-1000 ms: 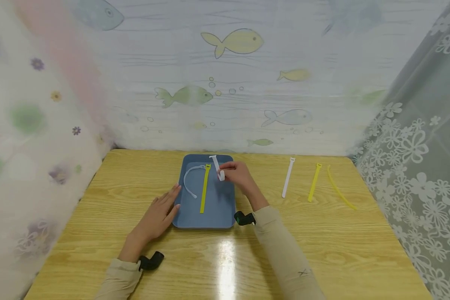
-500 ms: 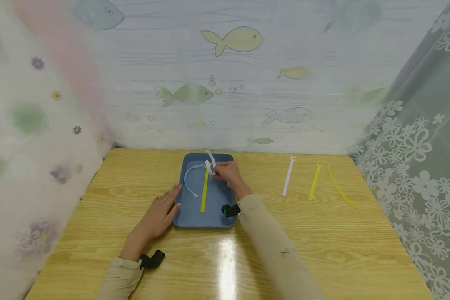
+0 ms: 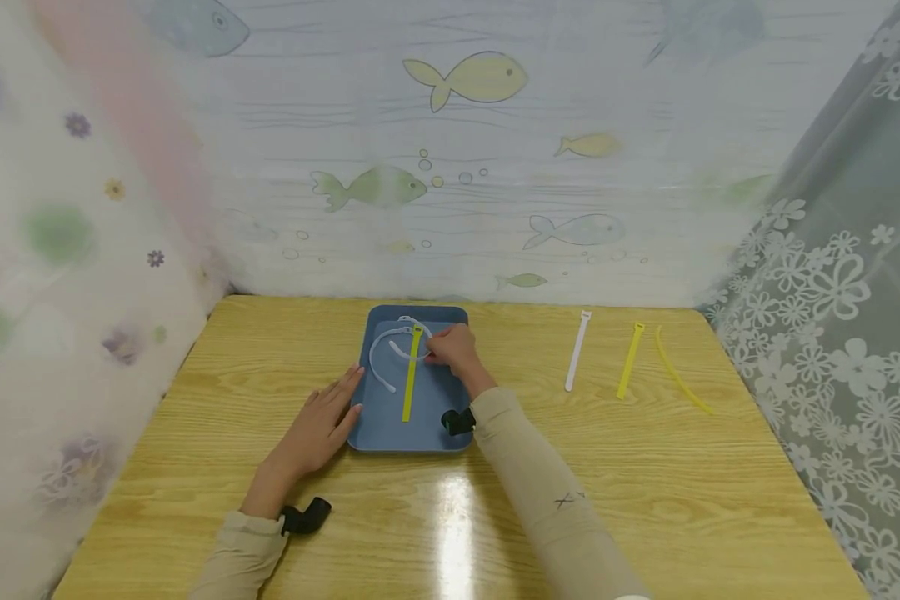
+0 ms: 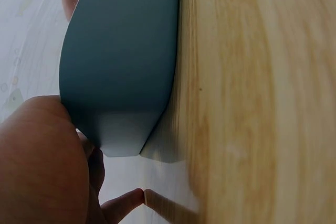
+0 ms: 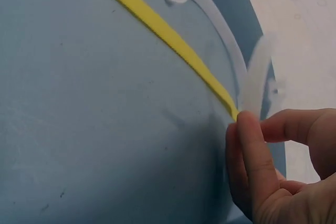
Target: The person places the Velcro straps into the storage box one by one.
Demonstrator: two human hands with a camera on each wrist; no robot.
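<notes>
A blue tray (image 3: 435,417) lies at the table's middle back. In it are a yellow strap (image 3: 410,377) lying lengthwise and a curved white strap (image 3: 375,367). My right hand (image 3: 437,353) is over the tray's far half and pinches a second white strap (image 3: 408,352), which bends across the yellow strap's top end. In the right wrist view, thumb and finger (image 5: 251,145) pinch that white strap (image 5: 257,69) just above the yellow strap (image 5: 163,30). My left hand (image 3: 330,412) lies flat on the table, fingers straight against the tray's left wall (image 4: 126,61).
To the right on the wooden table (image 3: 645,467) lie a white strap (image 3: 576,350), a yellow strap (image 3: 628,360) and a thin yellow strip (image 3: 678,377). Patterned curtains close in the left, back and right sides.
My right hand has moved left and down over the tray, bringing the white strap from upright to a bend across the yellow strap. The left hand has stayed put.
</notes>
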